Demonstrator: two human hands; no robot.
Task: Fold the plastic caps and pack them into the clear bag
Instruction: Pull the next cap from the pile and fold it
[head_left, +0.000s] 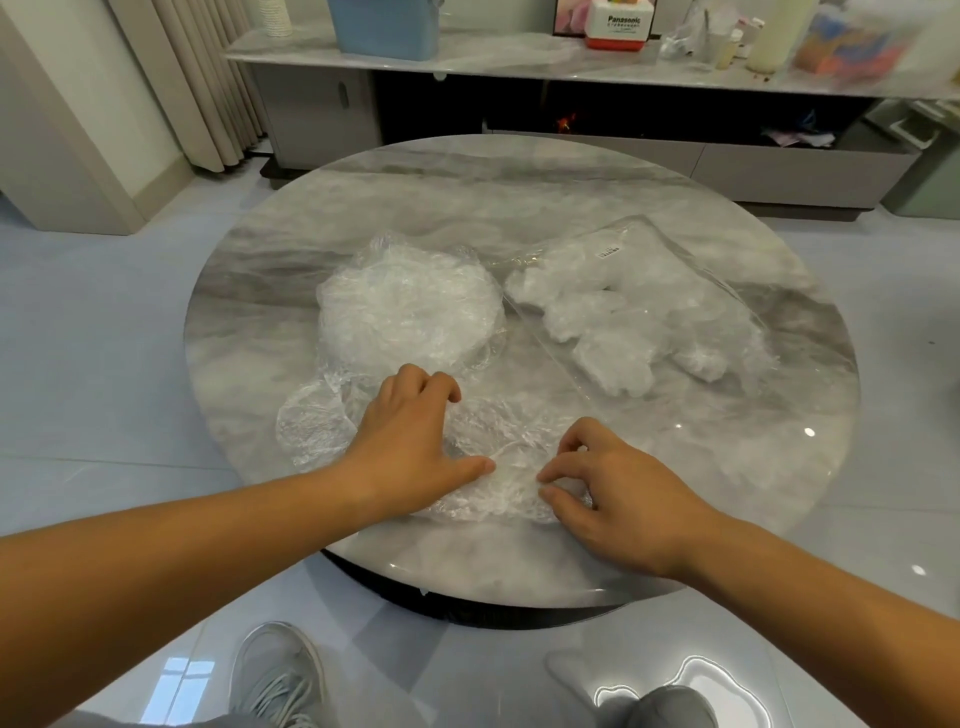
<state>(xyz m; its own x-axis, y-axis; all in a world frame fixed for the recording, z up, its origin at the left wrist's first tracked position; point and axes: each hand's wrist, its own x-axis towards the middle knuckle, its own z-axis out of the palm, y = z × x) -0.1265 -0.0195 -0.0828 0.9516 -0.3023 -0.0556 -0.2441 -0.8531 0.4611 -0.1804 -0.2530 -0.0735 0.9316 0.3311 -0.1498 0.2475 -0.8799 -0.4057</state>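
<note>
We found the plastic cap (506, 470) crumpled flat near the front edge of the round marble tabletop (519, 182), long axis left-right. Our right hand (618, 499) pinched it. Our left hand (410, 441) lay on it, fingers bent, grip unclear. Glossy floor (104, 364) below.

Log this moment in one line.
step: folding cap | left hand: on cap | right hand: pinches cap | pile: behind | bag: holds folded caps

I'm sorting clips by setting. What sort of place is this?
Most likely a home living room: a round marble table, a long low cabinet along the wall cluttered with household items, and curtains hanging at the left.
</note>
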